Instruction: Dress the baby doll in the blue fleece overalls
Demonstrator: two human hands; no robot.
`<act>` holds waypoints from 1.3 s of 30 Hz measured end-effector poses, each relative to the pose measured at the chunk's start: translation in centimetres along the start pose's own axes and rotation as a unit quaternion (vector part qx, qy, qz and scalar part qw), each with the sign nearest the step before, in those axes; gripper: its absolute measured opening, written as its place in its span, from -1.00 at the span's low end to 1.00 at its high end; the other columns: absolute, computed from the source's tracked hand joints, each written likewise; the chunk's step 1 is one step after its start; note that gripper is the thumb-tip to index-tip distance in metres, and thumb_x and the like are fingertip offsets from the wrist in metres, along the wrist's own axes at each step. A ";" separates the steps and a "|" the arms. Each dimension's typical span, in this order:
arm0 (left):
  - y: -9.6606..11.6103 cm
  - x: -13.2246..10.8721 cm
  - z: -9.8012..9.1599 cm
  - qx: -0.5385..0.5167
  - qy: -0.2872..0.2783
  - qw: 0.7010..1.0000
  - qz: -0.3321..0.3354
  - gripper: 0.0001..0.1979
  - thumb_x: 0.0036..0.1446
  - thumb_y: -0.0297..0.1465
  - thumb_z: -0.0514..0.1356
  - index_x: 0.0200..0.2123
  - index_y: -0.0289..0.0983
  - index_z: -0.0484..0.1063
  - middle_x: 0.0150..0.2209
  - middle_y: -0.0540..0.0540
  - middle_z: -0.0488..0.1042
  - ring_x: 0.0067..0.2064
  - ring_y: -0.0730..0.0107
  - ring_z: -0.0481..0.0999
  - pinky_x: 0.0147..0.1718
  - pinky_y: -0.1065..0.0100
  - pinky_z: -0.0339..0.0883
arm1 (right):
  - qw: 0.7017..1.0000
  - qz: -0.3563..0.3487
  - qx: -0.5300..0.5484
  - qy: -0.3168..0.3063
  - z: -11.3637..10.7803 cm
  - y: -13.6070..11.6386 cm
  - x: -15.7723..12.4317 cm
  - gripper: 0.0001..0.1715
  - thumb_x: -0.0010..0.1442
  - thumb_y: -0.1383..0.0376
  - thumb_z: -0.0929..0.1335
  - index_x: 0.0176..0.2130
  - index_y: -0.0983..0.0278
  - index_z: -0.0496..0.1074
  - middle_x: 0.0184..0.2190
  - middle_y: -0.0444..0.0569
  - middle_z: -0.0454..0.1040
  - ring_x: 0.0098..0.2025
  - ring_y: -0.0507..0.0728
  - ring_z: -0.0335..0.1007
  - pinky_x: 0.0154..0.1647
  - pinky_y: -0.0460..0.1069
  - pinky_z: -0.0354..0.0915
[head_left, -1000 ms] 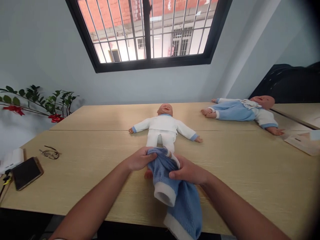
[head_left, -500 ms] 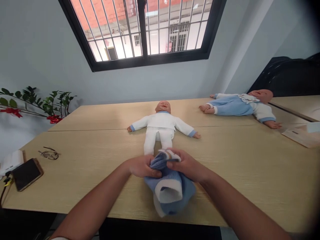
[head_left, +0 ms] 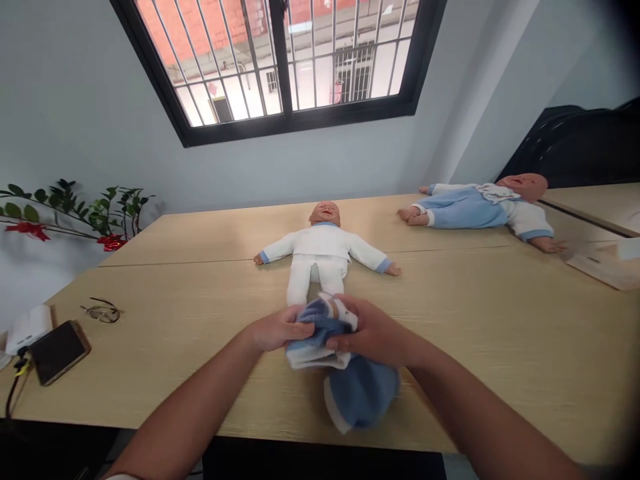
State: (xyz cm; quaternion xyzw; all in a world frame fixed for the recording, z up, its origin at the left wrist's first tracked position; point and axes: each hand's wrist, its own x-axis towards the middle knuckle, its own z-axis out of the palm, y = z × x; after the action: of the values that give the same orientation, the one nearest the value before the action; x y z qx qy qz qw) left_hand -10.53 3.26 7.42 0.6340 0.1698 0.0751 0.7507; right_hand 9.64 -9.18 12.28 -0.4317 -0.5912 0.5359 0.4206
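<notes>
Blue doll pants with white cuffs are bunched between my hands, close to the front edge of the table. My left hand grips the gathered cloth from the left, its thumb on top. On the other side, my right hand pinches the bundle near its white edge. One leg of the pants hangs down below my right hand. Just beyond my hands, a doll in a white top and white leggings lies on its back, arms spread. Its feet are hidden behind my hands and the cloth.
A second doll in blue and white lies at the back right of the table. Glasses, a phone and a white device are at the left. A flat beige piece lies on the right.
The pants have turned and bunched up in my hands. One white cuff moved up and left below my left hand, while the other leg swung right. Both dolls stay in place.
</notes>
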 end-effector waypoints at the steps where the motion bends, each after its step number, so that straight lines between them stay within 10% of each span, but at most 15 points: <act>1: 0.5 -0.3 -0.1 0.026 -0.028 0.999 -0.003 -0.17 -0.27 0.27 0.41 -0.20 -0.34 0.51 -0.33 -0.10 0.52 -0.33 0.35 0.46 -0.36 0.37 0.35 | 1.000 -0.004 -0.010 0.003 0.3 0.1 0.0 -0.48 0.09 0.13 0.57 -0.02 0.26 0.47 -0.17 -0.06 0.57 -0.17 0.14 0.46 -0.10 0.02 0.37; 5: 2.7 -1.4 0.7 0.192 -0.105 0.976 -0.014 -0.32 -0.20 -0.02 0.52 -0.06 -0.26 0.51 -0.19 -0.07 0.56 -0.18 0.24 0.50 -0.20 0.31 0.42 | 0.999 -0.006 -0.030 0.012 1.2 0.2 -0.3 -0.55 0.09 0.11 0.56 -0.10 0.26 0.48 -0.24 -0.08 0.56 -0.21 0.13 0.45 -0.15 0.02 0.36; 9: 2.7 -3.0 2.4 0.339 -0.027 0.939 0.045 -0.59 -0.02 -0.38 0.37 -0.04 -0.23 0.50 -0.16 -0.06 0.58 -0.17 0.21 0.54 -0.13 0.27 0.46 | 0.999 -0.012 -0.032 -0.040 1.5 0.2 -0.5 -0.53 0.08 0.11 0.56 -0.09 0.24 0.48 -0.23 -0.10 0.53 -0.21 0.11 0.43 -0.16 0.00 0.36; 14: -2.0 -5.8 3.9 0.495 0.170 0.811 0.263 -0.54 -0.04 -0.46 0.34 -0.02 -0.20 0.39 -0.03 -0.18 0.54 0.11 -0.02 0.49 0.19 -0.04 0.33 | 0.986 -0.038 -0.129 -0.102 1.8 0.2 -0.7 -0.63 0.11 0.13 0.55 -0.12 0.17 0.49 -0.19 -0.10 0.54 -0.18 0.14 0.43 -0.14 0.02 0.35; 18: -6.2 -7.8 4.5 0.548 0.205 0.744 0.323 -0.67 0.16 -0.44 0.28 -0.01 -0.21 0.34 -0.11 -0.15 0.57 -0.02 0.15 0.55 0.20 -0.06 0.34 | 0.964 0.004 -0.184 -0.191 2.0 0.7 -0.8 -0.51 0.10 -0.02 0.54 -0.07 0.16 0.51 -0.21 -0.09 0.54 -0.19 0.15 0.43 -0.17 0.00 0.34; 24: -8.0 -9.9 5.3 0.571 0.190 0.746 0.285 -0.77 0.22 -0.53 0.16 -0.09 -0.21 0.48 -0.13 -0.13 0.58 -0.02 0.20 0.53 0.25 -0.04 0.31 | 0.976 -0.062 -0.194 -0.073 1.5 1.5 2.8 -0.49 0.52 0.14 0.04 0.04 0.24 0.44 -0.02 0.07 0.51 -0.02 0.16 0.47 -0.05 0.08 0.42; 30: -7.5 -10.7 5.3 0.588 0.175 0.735 0.291 -0.76 0.24 -0.55 0.10 -0.14 -0.20 0.50 -0.15 -0.12 0.59 -0.02 0.24 0.54 0.28 0.00 0.28 | 0.765 -0.218 -0.599 -0.090 1.0 5.2 8.5 -0.50 0.30 0.52 0.26 0.16 0.22 0.42 0.25 0.09 0.43 0.34 0.29 0.23 0.37 0.31 0.13; 33: -7.6 -10.8 5.2 0.575 0.192 0.738 0.295 -0.80 0.17 -0.55 0.14 -0.18 -0.21 0.49 -0.22 -0.11 0.57 -0.08 0.23 0.53 0.27 -0.03 0.27 | 0.715 -0.237 -0.649 -0.107 1.0 6.0 9.8 -0.63 0.29 0.48 0.31 0.06 0.28 0.46 0.21 0.07 0.47 0.39 0.31 0.17 0.47 0.34 -0.04; 39: -7.8 -10.6 4.3 0.450 0.332 0.788 0.259 -0.86 0.07 -0.49 0.21 -0.26 -0.21 0.45 -0.28 -0.09 0.52 -0.10 0.17 0.49 0.23 -0.08 0.27 | 0.749 -0.267 -0.603 -0.061 -0.2 4.1 9.7 -0.58 0.41 0.39 0.27 0.22 0.33 0.34 0.23 0.18 0.44 0.40 0.24 0.20 0.45 0.26 0.06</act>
State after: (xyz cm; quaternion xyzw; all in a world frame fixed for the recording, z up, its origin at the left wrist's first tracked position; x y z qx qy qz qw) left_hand -19.73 -5.64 2.12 0.8562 0.2528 0.3872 0.2302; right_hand 7.45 0.41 8.58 -0.3863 -0.9070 -0.0408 0.1624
